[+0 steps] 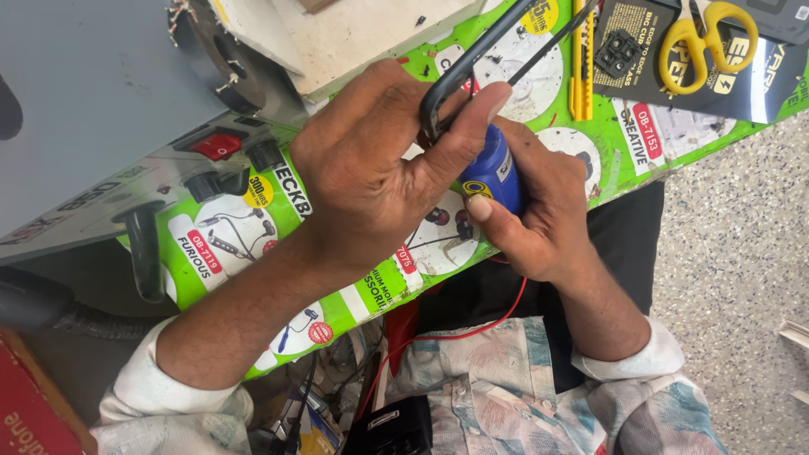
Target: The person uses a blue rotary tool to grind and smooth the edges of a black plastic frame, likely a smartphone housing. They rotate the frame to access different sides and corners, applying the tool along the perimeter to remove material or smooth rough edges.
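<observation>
A grey metal machine with a red rocker switch [217, 146] sat leftmost on the green printed tabletop [371, 291]. The left hand [371, 173] pinched a black bent metal bar [455, 80]. The right hand [539, 211] clasped a small blue cylindrical tool [495, 173]. Yellow-handled scissors [704, 38] lay far right.

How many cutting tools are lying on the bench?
2. Yellow-handled scissors lie on a dark package at the top right; a yellow utility knife lies just left of it. Others may be hidden beneath the hands.
</observation>
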